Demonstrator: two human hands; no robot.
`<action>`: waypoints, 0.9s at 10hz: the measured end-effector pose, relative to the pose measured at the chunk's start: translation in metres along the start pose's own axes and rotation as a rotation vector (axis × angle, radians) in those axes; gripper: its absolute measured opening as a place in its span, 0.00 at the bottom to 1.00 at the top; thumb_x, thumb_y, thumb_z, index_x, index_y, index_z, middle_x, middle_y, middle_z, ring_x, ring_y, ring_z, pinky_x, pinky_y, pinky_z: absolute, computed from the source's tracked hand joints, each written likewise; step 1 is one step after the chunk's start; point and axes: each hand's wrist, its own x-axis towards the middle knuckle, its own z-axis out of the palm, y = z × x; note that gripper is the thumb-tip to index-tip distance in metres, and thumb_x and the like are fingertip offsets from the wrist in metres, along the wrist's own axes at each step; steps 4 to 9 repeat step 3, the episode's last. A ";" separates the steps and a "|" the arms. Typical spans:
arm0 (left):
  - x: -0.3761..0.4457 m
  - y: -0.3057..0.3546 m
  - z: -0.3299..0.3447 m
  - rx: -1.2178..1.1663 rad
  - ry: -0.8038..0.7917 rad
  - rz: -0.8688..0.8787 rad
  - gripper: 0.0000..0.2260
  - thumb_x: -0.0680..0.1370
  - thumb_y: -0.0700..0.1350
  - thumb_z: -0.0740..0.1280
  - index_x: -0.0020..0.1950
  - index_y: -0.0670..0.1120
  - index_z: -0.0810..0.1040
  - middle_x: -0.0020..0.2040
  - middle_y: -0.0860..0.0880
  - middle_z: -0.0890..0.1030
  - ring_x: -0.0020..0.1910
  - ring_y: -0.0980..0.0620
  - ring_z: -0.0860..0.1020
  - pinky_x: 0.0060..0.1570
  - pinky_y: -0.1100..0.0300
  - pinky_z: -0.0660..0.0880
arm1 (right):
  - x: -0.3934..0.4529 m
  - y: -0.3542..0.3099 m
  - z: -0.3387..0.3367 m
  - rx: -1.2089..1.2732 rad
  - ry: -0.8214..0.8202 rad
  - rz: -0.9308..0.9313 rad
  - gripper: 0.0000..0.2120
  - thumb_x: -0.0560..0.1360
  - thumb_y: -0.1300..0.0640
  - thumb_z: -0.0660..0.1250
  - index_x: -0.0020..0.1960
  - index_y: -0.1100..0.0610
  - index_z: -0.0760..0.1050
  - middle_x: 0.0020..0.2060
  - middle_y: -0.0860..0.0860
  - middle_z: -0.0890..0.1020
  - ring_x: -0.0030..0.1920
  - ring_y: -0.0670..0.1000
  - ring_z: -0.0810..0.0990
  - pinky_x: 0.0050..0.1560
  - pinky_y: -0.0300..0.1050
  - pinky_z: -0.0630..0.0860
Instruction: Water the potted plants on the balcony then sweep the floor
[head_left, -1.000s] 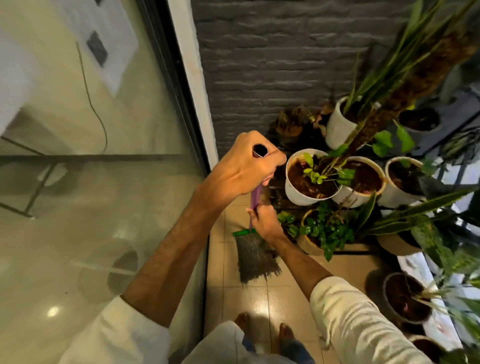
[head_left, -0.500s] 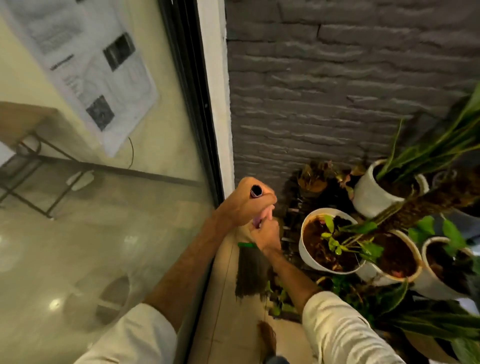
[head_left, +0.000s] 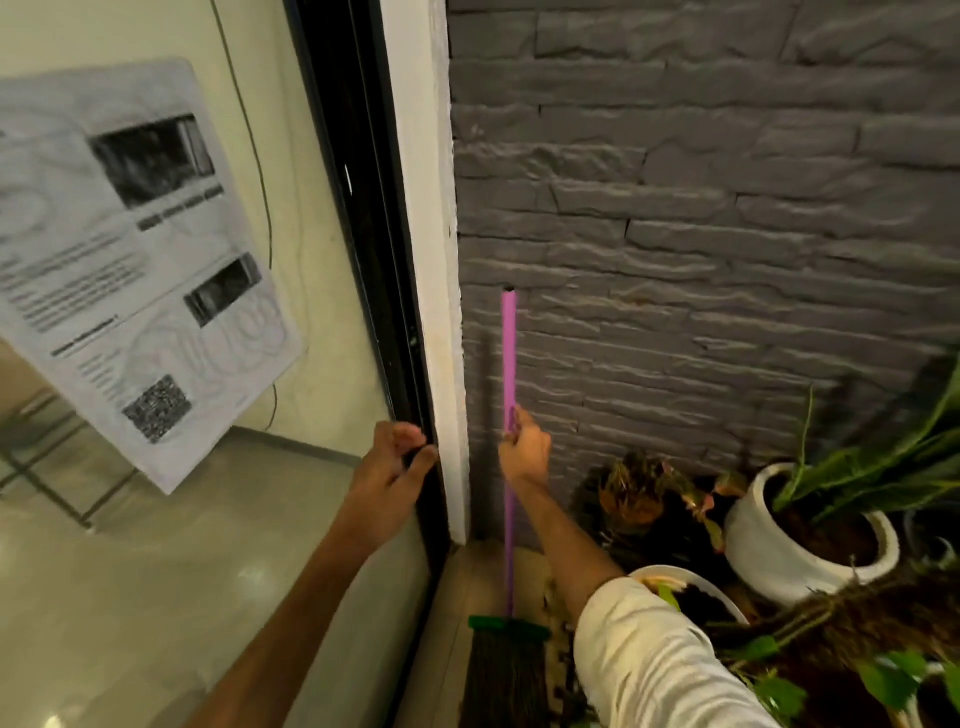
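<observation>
Broom (head_left: 509, 467) stood upright in the corner, green collar & dark bristles on the floor nearest the camera, purple handle leaning w/ its top against the grey brick wall (head_left: 701, 234). Right of broom: white pots (head_left: 748, 540) w/ plants. Right hand (head_left: 525, 451) pinched the handle mid-shaft. Left of broom, left hand (head_left: 390, 478) gripped the black door frame (head_left: 363, 249) edge, fingers curled.

A grey stone wall (head_left: 701, 218) meets a white pillar (head_left: 426, 218) beside a black-framed glass door (head_left: 358, 249).
</observation>
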 end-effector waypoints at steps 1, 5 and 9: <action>-0.009 -0.011 0.008 0.007 -0.023 -0.064 0.06 0.83 0.44 0.68 0.59 0.47 0.74 0.55 0.49 0.82 0.55 0.58 0.80 0.48 0.74 0.72 | 0.003 -0.009 -0.009 0.015 -0.016 -0.001 0.28 0.80 0.68 0.64 0.79 0.57 0.70 0.55 0.63 0.81 0.54 0.59 0.81 0.62 0.54 0.81; -0.025 -0.035 0.026 -0.002 -0.196 -0.106 0.04 0.84 0.43 0.67 0.56 0.44 0.75 0.50 0.41 0.83 0.46 0.50 0.81 0.46 0.64 0.79 | -0.047 0.023 -0.053 -0.188 -0.089 -0.009 0.22 0.79 0.66 0.65 0.73 0.59 0.77 0.57 0.60 0.85 0.56 0.57 0.84 0.56 0.41 0.77; -0.025 -0.035 0.026 -0.002 -0.196 -0.106 0.04 0.84 0.43 0.67 0.56 0.44 0.75 0.50 0.41 0.83 0.46 0.50 0.81 0.46 0.64 0.79 | -0.047 0.023 -0.053 -0.188 -0.089 -0.009 0.22 0.79 0.66 0.65 0.73 0.59 0.77 0.57 0.60 0.85 0.56 0.57 0.84 0.56 0.41 0.77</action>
